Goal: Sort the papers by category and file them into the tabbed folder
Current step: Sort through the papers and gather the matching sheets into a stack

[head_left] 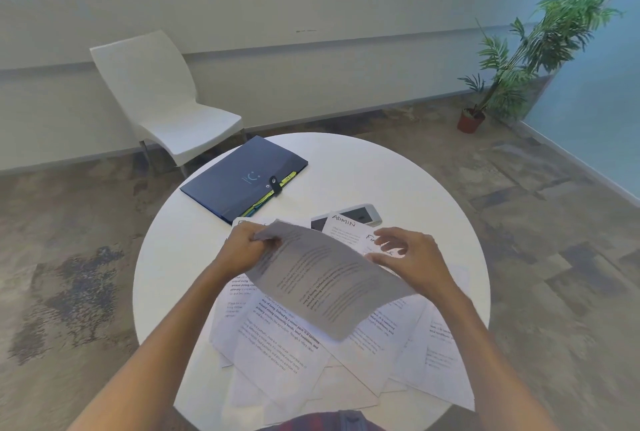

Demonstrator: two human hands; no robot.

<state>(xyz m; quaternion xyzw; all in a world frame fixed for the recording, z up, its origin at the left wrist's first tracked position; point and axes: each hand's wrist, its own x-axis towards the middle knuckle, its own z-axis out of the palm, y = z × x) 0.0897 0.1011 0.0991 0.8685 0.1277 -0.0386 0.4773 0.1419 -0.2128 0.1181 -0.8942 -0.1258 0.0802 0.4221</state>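
Note:
My left hand (244, 248) grips the top corner of a printed sheet (322, 280) and holds it lifted and tilted above the table, its back side toward me. My right hand (410, 259) hovers at the sheet's right edge with fingers spread, holding nothing. Under them lies a loose pile of printed papers (294, 351). A sheet headed ADMIN (344, 228) lies just beyond my hands. The dark blue tabbed folder (242, 179) lies closed at the far left of the table, coloured tabs showing along its edge.
The round white table (415, 188) carries a phone (363, 214) beside the ADMIN sheet. A white chair (162, 101) stands behind the table on the left. A potted plant (519, 67) stands on the floor at the far right.

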